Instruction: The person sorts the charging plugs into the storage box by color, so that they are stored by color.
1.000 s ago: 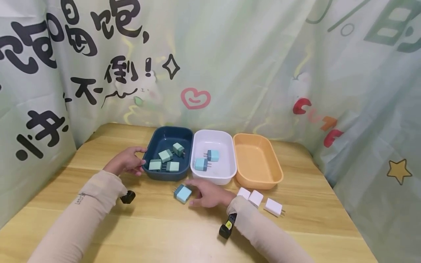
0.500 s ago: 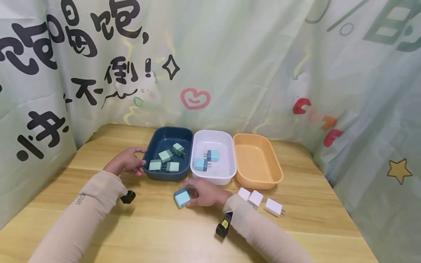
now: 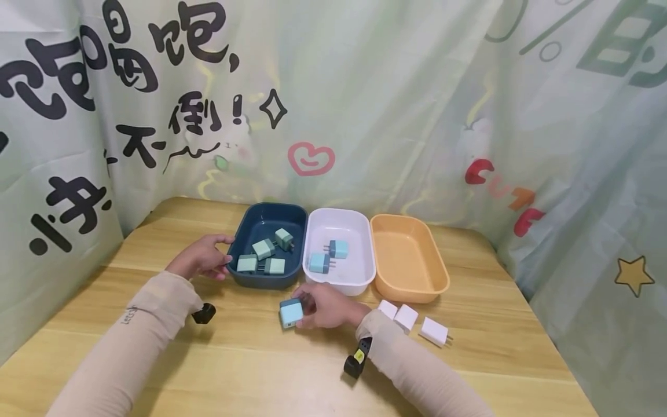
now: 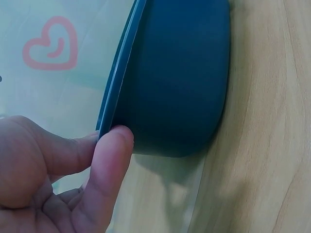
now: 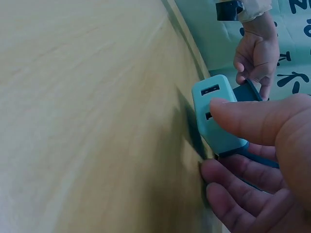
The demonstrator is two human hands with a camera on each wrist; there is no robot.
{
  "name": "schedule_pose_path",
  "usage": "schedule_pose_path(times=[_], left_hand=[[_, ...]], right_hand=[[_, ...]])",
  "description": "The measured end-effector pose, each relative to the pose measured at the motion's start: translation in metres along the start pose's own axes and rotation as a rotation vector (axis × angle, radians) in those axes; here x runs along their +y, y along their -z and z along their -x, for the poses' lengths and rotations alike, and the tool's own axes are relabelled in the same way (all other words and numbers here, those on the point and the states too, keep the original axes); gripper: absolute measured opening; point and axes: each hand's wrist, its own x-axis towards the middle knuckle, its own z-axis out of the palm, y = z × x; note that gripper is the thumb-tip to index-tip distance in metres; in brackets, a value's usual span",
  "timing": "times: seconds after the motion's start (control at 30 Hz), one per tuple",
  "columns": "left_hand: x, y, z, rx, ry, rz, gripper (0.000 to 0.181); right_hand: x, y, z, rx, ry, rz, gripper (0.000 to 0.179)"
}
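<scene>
My left hand (image 3: 207, 258) pinches the left rim of a dark blue plastic bin (image 3: 271, 280); the left wrist view shows thumb and finger on the edge of the bin (image 4: 180, 73). My right hand (image 3: 329, 307) grips a light blue USB charger (image 3: 290, 313) with a darker blue end, just in front of the bins. In the right wrist view, the thumb lies over the port face of the charger (image 5: 214, 131), and other fingers curl behind it. Several pale green chargers (image 3: 263, 249) lie in the dark blue bin. Two light blue chargers (image 3: 339, 249) lie in the white bin (image 3: 339, 284).
An orange bin (image 3: 409, 255) stands right of the white one, the bins side by side. Three white chargers (image 3: 433, 331) lie on the wooden table (image 3: 271, 376) near my right forearm. A printed curtain (image 3: 375, 116) hangs behind the table.
My right hand has closed on the light blue charger, which lay on the table beside its fingers. The charger has turned and shifted slightly right. My left hand stays on the rim.
</scene>
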Motion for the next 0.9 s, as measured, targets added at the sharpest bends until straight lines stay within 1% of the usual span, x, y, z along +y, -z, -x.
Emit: schedule_pose_path(times=[0.07, 0.27, 0.37, 0.57, 0.67, 0.8, 0.9], left_hand=[[0.000, 0.000, 0.000, 0.001, 0.001, 0.003, 0.062], [0.001, 0.000, 0.000, -0.002, 0.005, 0.003, 0.062], [0.001, 0.001, 0.000, -0.006, 0.001, 0.002, 0.062], [0.002, 0.001, 0.002, 0.000, -0.003, 0.004, 0.060], [0.002, 0.001, 0.003, -0.001, -0.013, 0.005, 0.060], [0.002, 0.000, 0.003, -0.005, -0.021, 0.008, 0.060], [0.001, 0.000, 0.003, -0.003, -0.024, 0.004, 0.060]], right_hand=[[-0.001, 0.001, 0.000, 0.000, -0.011, -0.017, 0.044], [-0.003, 0.006, 0.002, -0.004, 0.000, -0.075, 0.044], [-0.005, 0.009, 0.003, -0.001, 0.016, -0.101, 0.044], [-0.008, 0.016, 0.005, 0.003, 0.058, -0.107, 0.044], [-0.010, 0.020, 0.007, 0.009, 0.049, -0.110, 0.045], [-0.012, 0.026, 0.008, 0.018, 0.016, -0.110, 0.044], [-0.011, 0.030, 0.008, 0.029, 0.021, -0.107, 0.044]])
